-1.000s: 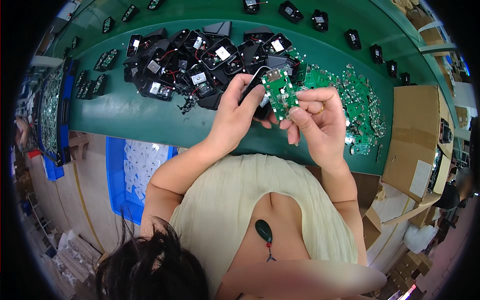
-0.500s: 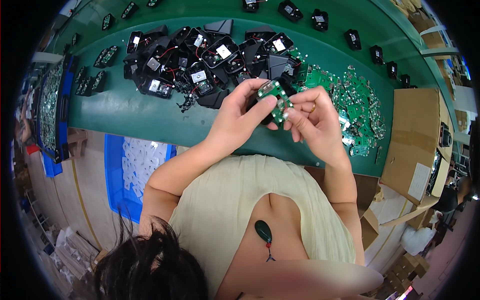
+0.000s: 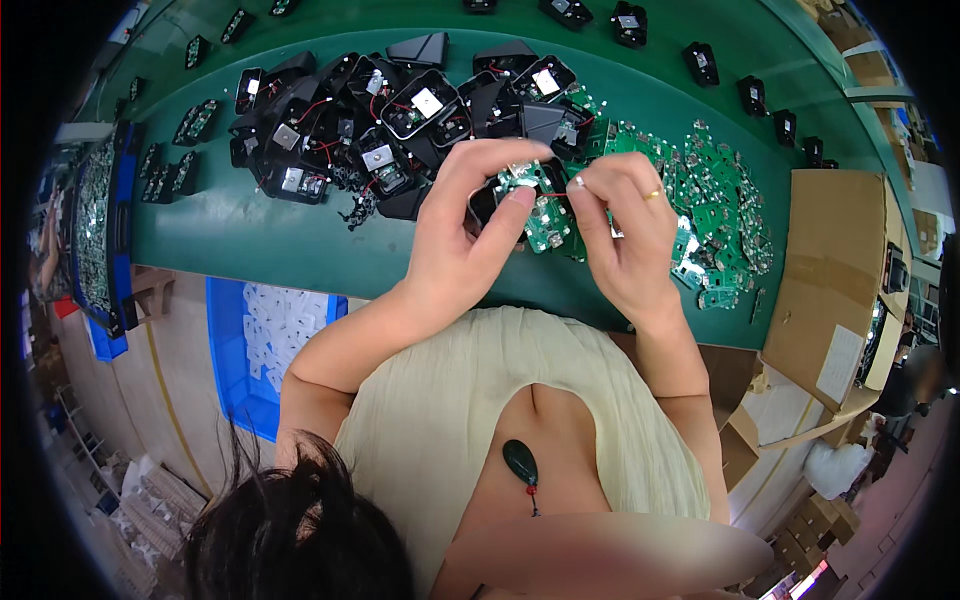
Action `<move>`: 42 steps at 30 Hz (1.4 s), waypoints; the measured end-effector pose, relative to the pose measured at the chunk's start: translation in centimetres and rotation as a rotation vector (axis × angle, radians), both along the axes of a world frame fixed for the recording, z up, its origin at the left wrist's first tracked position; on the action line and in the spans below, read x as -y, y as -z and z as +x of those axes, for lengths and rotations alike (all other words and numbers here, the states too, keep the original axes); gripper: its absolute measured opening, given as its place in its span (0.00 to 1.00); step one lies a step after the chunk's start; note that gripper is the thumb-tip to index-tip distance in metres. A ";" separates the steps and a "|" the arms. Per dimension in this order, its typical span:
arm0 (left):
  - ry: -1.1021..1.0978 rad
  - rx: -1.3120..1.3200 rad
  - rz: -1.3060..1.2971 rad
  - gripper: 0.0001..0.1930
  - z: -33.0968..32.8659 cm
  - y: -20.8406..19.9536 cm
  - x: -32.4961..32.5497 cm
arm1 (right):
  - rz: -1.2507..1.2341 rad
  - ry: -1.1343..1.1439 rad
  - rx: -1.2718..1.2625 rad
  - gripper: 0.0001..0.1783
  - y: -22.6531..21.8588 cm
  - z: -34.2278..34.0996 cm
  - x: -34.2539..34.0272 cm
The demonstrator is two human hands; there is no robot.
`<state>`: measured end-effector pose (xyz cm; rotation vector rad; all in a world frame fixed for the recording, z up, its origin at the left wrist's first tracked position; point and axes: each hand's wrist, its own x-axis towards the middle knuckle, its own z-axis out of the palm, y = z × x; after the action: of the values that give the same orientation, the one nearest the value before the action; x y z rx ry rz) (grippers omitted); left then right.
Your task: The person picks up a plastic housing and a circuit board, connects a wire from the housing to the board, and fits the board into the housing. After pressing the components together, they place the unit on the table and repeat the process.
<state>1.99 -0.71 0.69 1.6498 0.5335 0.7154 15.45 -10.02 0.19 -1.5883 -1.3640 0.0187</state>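
Observation:
My left hand (image 3: 450,230) is closed around a small black plastic housing (image 3: 484,204), its thumb pressing a green circuit board (image 3: 546,222) against it. A thin red wire (image 3: 555,195) stretches from the board to my right hand (image 3: 630,225), where thumb and forefinger pinch its end. Both hands are raised over the near part of the green table (image 3: 370,265). Fingers cover part of the housing, and I cannot tell how far the board sits inside it.
Black housings with red wires (image 3: 380,158) are heaped beyond my hands. Loose green circuit boards (image 3: 715,215) spread to the right, beside a cardboard box (image 3: 825,270). More housings line a green ledge (image 3: 660,25) behind. A blue bin (image 3: 228,350) of white pieces stands lower left.
My right hand has drawn away from the board to the right, and a red wire now spans the gap. The left hand has turned the board and housing slightly.

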 end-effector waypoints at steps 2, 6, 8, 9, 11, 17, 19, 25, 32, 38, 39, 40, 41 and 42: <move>-0.010 0.024 0.143 0.10 0.2 0.9 -0.3 | -0.021 -0.016 0.286 0.07 -0.4 0.5 -0.6; -0.067 0.018 0.290 0.09 0.5 0.5 -0.2 | -0.122 -0.068 0.394 0.09 -1.4 1.1 -0.4; -0.078 0.001 0.344 0.09 0.6 0.5 -0.1 | -0.163 -0.096 0.491 0.09 -2.0 1.4 -0.5; -0.081 -0.002 0.332 0.10 0.6 0.5 -0.1 | -0.163 -0.098 0.490 0.09 -2.5 1.4 -0.5; -0.084 -0.005 0.319 0.10 0.7 0.5 0.0 | -0.280 -0.141 0.548 0.08 -3.4 1.3 -0.4; -0.102 -0.021 0.323 0.10 0.9 1.1 -0.1 | -0.346 -0.176 0.591 0.08 -3.7 1.2 -0.5; -0.067 -0.029 0.332 0.09 0.9 1.1 -0.1 | -0.330 -0.181 0.571 0.08 -3.6 1.3 -0.5; -0.001 0.050 0.006 0.05 0.9 0.8 -0.7 | -0.025 -0.167 0.039 0.08 -1.3 0.6 -1.0; 0.164 -0.068 -0.369 0.10 0.3 -0.6 -0.7 | -0.040 -0.118 -0.417 0.06 -0.1 0.2 -1.0; 0.049 -0.084 -0.388 0.16 0.0 0.2 -0.6 | 0.010 -0.200 -0.443 0.06 0.7 0.5 -1.5; 0.031 -0.140 -0.394 0.16 -0.1 0.5 -0.7 | 0.007 -0.204 -0.443 0.06 0.5 0.5 -1.5; 0.027 -0.139 -0.396 0.16 -0.1 0.5 -0.7 | -0.003 -0.200 -0.370 0.06 0.2 0.6 -1.4; 0.005 -0.112 -0.368 0.16 -0.2 0.5 -0.7 | -0.013 -0.197 -0.297 0.07 -0.1 0.6 -1.4; -0.018 -0.085 -0.339 0.16 -0.2 0.5 -0.7 | -0.016 -0.201 -0.298 0.07 -0.5 0.6 -1.4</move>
<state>1.77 -0.02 0.15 1.3629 0.6911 0.5359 16.01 -8.63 0.70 -1.3914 -1.2826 0.3739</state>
